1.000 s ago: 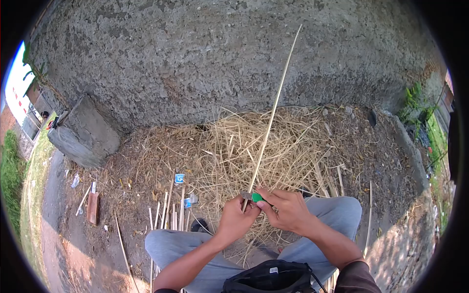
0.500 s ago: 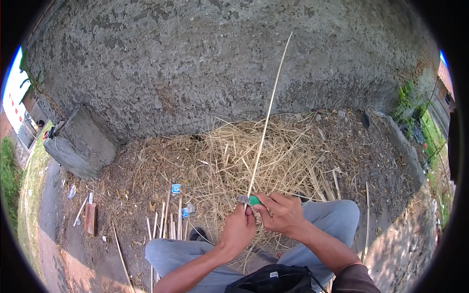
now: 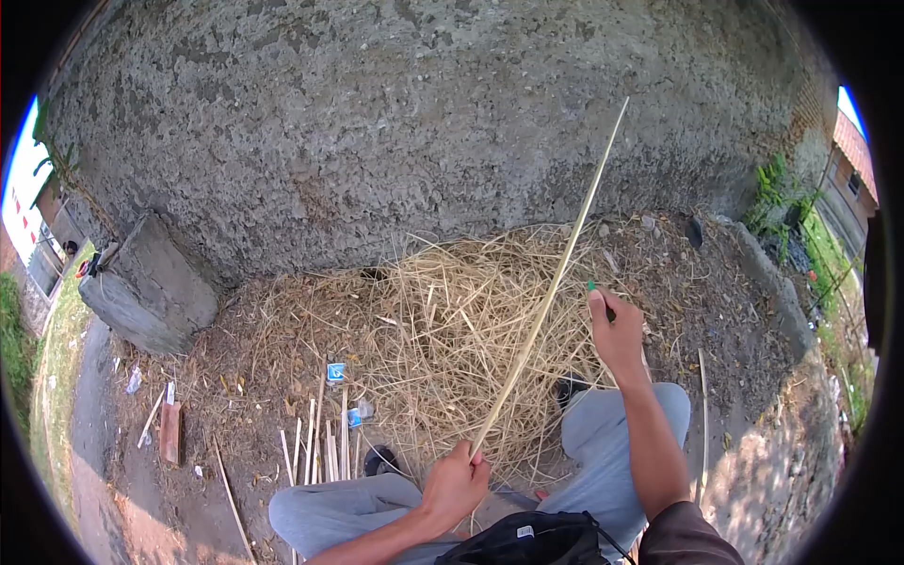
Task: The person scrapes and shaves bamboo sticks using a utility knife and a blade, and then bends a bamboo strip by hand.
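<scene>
The left hand (image 3: 456, 485) is clamping its fingers on the long strip (image 3: 554, 282); the right hand (image 3: 618, 330) is curling its fingers around a green-tipped tool (image 3: 591, 285), apart from the strip.

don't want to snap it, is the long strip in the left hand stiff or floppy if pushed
Probably springy rather than floppy: the strip stands out from the left hand with only a slight bow. Likely light for its length, being slim and held near one end. The narrow far tip would probably flex most.
</scene>
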### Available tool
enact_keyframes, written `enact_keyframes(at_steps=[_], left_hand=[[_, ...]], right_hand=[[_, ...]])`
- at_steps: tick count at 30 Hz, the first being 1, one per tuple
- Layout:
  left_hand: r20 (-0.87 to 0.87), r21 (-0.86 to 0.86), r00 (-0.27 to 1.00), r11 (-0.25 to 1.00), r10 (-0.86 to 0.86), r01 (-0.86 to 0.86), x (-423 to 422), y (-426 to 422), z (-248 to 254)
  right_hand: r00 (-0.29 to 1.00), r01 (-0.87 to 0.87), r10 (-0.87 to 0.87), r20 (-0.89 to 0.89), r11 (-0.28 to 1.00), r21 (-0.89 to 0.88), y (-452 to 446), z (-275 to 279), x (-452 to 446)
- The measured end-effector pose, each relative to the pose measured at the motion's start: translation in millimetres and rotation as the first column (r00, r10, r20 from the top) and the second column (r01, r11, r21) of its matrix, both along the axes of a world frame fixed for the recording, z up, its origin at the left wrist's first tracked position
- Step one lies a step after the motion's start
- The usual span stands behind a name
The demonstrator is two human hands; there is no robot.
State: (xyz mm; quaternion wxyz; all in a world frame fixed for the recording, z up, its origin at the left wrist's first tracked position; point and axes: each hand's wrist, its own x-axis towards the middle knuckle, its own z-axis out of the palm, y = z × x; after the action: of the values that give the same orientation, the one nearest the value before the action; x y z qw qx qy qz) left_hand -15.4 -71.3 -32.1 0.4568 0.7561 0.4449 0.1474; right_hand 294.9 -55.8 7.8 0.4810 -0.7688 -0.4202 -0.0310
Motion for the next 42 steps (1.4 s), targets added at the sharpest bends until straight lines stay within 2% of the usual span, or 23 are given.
enact_keyframes(at_steps=[1,3,5,6,7,9,10,12,15,16,19,21,23,27,29,31,33,35,36,38,39,41,42], left_hand=[[0.042,-0.012,0.998,0.999,0.054,-0.053,0,1,3],[0.084,-0.024,0.99,0.994,0.11,-0.108,-1,6,10],[0.008,0.083,0.99,0.987,0.14,-0.141,-2,14,16],[0.01,0.085,0.99,0.986,0.143,-0.143,-1,17,19],[0.01,0.126,0.987,0.979,0.16,-0.16,0,21,21],[0.01,0.169,0.985,0.971,0.172,-0.171,0,27,17],[0.044,0.204,0.983,0.962,0.178,-0.183,-1,33,12],[0.074,0.237,0.982,0.953,0.175,-0.188,-7,41,6],[0.121,0.248,0.98,0.951,0.159,-0.185,-20,61,13],[0.128,0.233,0.973,0.948,0.19,-0.216,-27,70,13],[0.11,0.265,0.964,0.928,0.241,-0.262,-41,91,9],[0.09,0.308,0.961,0.91,0.263,-0.277,-43,93,9],[0.065,0.437,0.953,0.85,0.297,-0.295,-39,90,11],[0.061,0.48,0.956,0.831,0.286,-0.279,-36,86,12],[0.124,0.423,0.961,0.862,0.249,-0.278,-38,87,12],[0.112,0.377,0.965,0.888,0.238,-0.263,-43,87,14],[0.099,0.325,0.968,0.912,0.229,-0.249,-47,86,9],[0.228,0.085,0.951,0.969,0.207,-0.231,-48,84,0],[0.224,0.087,0.954,0.971,0.199,-0.223,-48,82,-4],[0.258,-0.081,0.952,0.985,0.167,-0.151,-45,76,-9],[0.257,-0.082,0.952,0.986,0.164,-0.148,-44,73,-14],[0.226,-0.012,0.972,0.997,0.073,-0.072,-41,68,-27],[0.232,-0.103,0.97,0.993,0.072,-0.049,-40,66,-37]], right_hand=[[0.992,-0.071,0.074,-0.1,0.997,0.031,-4,-5,-11],[0.986,-0.132,0.135,-0.097,0.991,0.036,-4,-16,-27],[0.842,-0.353,0.397,-0.365,0.918,0.183,1,-18,-41],[0.728,-0.369,0.445,-0.522,0.895,0.248,4,-18,-44],[0.728,-0.371,0.447,-0.52,0.894,0.251,6,-15,-47],[0.553,-0.366,0.441,-0.707,0.891,0.269,7,-8,-51],[0.554,-0.361,0.439,-0.708,0.892,0.27,8,-7,-48],[0.458,-0.342,0.374,-0.806,0.911,0.229,14,-5,-39],[0.43,-0.281,0.359,-0.828,0.925,0.255,23,-7,-24],[0.424,-0.198,0.355,-0.833,0.934,0.297,26,0,-28],[0.457,-0.186,0.343,-0.821,0.939,0.289,28,3,-28],[0.453,-0.243,0.356,-0.817,0.931,0.271,25,1,-28],[0.455,-0.298,0.366,-0.812,0.922,0.248,22,-2,-29],[0.461,-0.318,0.366,-0.809,0.919,0.234,25,-5,-33],[0.471,-0.342,0.364,-0.804,0.915,0.213,28,-7,-33],[0.538,-0.33,0.371,-0.757,0.919,0.215,33,-10,-34],[0.543,-0.339,0.362,-0.758,0.92,0.196,35,-9,-33],[0.546,-0.351,0.351,-0.76,0.92,0.173,36,-7,-33],[0.556,-0.355,0.362,-0.749,0.917,0.18,37,-5,-32],[0.566,-0.267,0.405,-0.718,0.914,0.305,43,-4,-37],[0.574,-0.227,0.427,-0.699,0.903,0.366,45,-3,-39],[0.541,-0.279,0.441,-0.716,0.898,0.342,49,-5,-35],[0.542,-0.276,0.44,-0.716,0.898,0.343,49,-6,-35]])
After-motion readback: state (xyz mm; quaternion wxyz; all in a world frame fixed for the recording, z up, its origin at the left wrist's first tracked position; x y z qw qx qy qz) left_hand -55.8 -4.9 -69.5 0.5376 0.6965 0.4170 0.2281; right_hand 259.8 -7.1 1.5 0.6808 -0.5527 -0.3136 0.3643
